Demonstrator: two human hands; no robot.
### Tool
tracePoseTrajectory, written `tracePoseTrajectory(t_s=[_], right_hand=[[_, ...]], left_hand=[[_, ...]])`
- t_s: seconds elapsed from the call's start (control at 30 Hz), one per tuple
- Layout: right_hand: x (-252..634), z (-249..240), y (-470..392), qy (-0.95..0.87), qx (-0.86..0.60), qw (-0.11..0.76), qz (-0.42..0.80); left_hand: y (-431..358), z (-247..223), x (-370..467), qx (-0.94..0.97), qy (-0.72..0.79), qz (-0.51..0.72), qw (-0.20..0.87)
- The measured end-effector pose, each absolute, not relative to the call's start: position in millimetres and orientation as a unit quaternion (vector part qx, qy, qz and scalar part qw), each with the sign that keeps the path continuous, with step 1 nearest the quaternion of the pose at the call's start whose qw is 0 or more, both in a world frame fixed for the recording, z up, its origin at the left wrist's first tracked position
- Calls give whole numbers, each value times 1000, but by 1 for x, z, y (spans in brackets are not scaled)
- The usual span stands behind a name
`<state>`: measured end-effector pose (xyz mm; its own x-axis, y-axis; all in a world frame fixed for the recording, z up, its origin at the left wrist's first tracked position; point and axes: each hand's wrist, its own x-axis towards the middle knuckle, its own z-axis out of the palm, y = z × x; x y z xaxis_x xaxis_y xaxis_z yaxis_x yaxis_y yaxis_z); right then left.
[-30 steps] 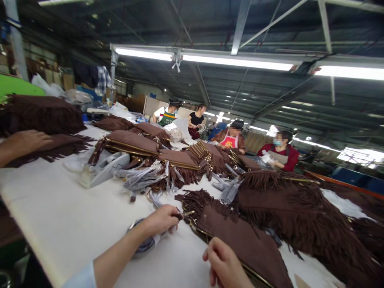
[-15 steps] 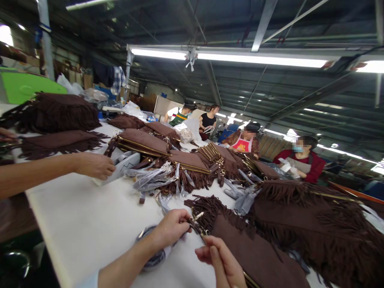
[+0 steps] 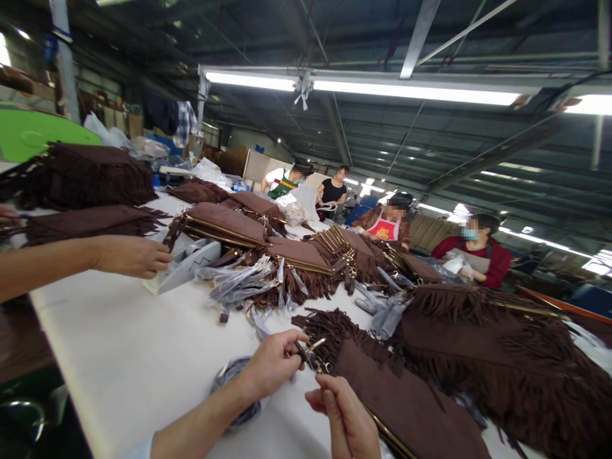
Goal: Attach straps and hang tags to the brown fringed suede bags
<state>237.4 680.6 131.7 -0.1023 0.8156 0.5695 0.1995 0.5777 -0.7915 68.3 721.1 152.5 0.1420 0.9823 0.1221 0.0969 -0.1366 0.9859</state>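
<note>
My left hand (image 3: 272, 364) pinches a small gold metal clasp (image 3: 312, 352) at the corner of a brown fringed suede bag (image 3: 401, 401) lying on the white table (image 3: 124, 357). My right hand (image 3: 345, 417) is raised just below the clasp, fingers curled against the bag's gold-trimmed edge. A dark strap in a plastic wrap (image 3: 234, 386) lies under my left wrist.
A co-worker's hand (image 3: 131, 255) reaches from the left to a white box (image 3: 184, 264). Stacks of brown fringed bags (image 3: 287, 255) and plastic-wrapped straps (image 3: 243, 280) cover the table's middle. A big heap of fringed suede (image 3: 502, 344) lies at right. Several people work at the far end.
My right hand has risen to the bag's corner beside my left hand. The co-worker's hand has moved from the fringed pile at left to the white box.
</note>
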Motion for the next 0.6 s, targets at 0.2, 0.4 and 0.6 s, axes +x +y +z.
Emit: tracePoseTrajectory(t_s=[0.2, 0.4, 0.6], right_hand=[[239, 134, 684, -702, -373, 543, 272], [236, 132, 679, -680, -378, 528, 341], [243, 142, 674, -615, -410, 552, 387]], left_hand=[[711, 161, 72, 688, 457, 426, 369], [705, 165, 74, 719, 460, 412, 319], [695, 169, 84, 784, 393, 451, 164]])
